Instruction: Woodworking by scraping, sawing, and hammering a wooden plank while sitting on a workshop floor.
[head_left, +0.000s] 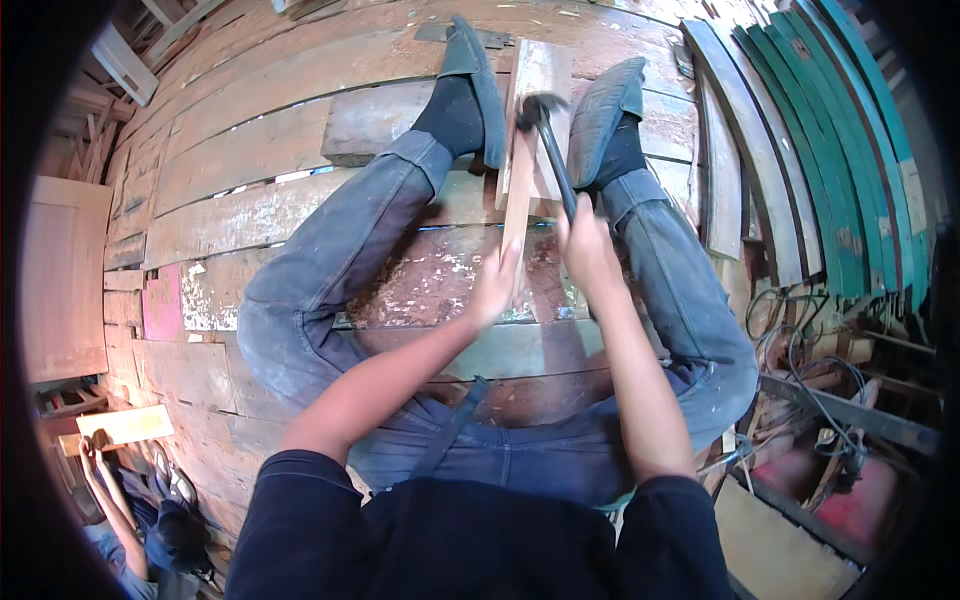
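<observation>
My left hand [495, 285] grips the lower part of a narrow wooden strip [521, 190], which runs forward between my feet over a wider pale board [550, 70]. My right hand [585, 250] is wrapped around the dark handle of a hammer [555, 160]. The hammer's black head [540, 105] is at the far end of the strip; whether it touches the wood I cannot tell. The wider board lies on the worn planks between my two shoes [605, 115].
Green slats [830, 150] and timber lengths [740, 150] lie at the right. Below them are tangled cables [830, 390] and metal pieces. A wooden panel [65, 280] stands at the left. At the lower left another person [155, 530] holds a light board [125, 422].
</observation>
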